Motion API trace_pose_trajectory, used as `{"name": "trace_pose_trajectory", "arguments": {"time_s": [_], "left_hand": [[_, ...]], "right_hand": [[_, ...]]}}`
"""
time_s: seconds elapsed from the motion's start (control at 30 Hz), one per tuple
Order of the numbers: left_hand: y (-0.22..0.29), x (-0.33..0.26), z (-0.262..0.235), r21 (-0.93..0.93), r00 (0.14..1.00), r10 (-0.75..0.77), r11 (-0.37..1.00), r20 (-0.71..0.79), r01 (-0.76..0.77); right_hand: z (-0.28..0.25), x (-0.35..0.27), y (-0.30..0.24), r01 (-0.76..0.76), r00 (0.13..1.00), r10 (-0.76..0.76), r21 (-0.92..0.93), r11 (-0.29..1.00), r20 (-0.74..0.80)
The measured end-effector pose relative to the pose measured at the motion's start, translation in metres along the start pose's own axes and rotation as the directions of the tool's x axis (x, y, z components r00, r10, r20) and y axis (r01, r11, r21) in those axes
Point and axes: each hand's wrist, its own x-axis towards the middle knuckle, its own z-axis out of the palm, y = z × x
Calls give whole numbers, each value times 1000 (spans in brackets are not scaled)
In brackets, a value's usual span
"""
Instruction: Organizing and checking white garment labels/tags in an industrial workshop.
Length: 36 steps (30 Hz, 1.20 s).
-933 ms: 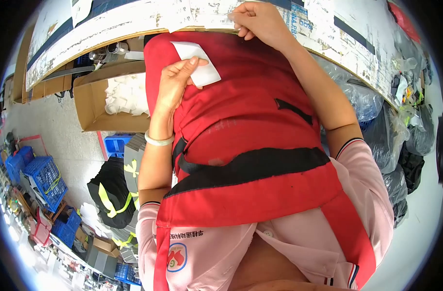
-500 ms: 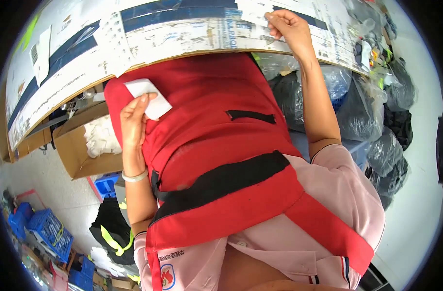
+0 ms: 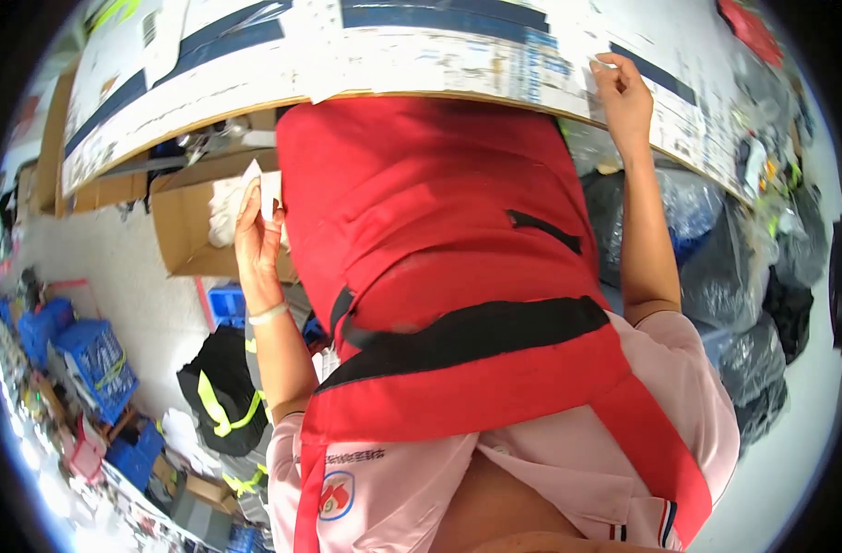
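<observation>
My left hand [image 3: 256, 241] holds a small white paper slip [image 3: 259, 181] up beside my red apron [image 3: 439, 230], to the left of my body. My right hand [image 3: 622, 92] reaches forward onto the cardboard-topped table [image 3: 209, 92], with the fingertips pinching a small white label [image 3: 601, 64] on its paper-covered surface. The table top carries white sheets and dark blue strips. A pale band sits on my left wrist.
An open cardboard box [image 3: 186, 230] with white material stands under the table at the left. Blue plastic crates [image 3: 89, 355] and a black bag with yellow straps [image 3: 223, 396] lie on the floor at the left. Dark plastic-wrapped bags [image 3: 725, 258] pile up at the right.
The view has swung left. My left hand has moved off the apron to its left side with the slip, and my right hand has slid right along the table.
</observation>
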Motion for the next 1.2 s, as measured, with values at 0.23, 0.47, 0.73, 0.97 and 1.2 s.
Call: {"name": "trace_pose_trajectory", "arguments": {"time_s": [0.23, 0.47, 0.73, 0.97, 1.2], "left_hand": [[-2, 16, -121, 230, 636, -14, 926, -772, 299], [-5, 6, -158, 674, 672, 350, 673, -653, 304], [-10, 6, -55, 613, 741, 341, 781, -579, 120], [7, 0, 132, 402, 999, 39, 915, -33, -23], [-11, 9, 157, 374, 996, 38, 927, -86, -3]], "right_hand": [[98, -39, -119, 479, 796, -494, 135, 867, 349], [187, -45, -172, 787, 563, -780, 112, 607, 273], [192, -30, -172, 697, 593, -733, 244, 675, 333], [157, -63, -196, 747, 493, -820, 342, 571, 291], [122, -106, -190, 327, 528, -641, 563, 759, 557]]}}
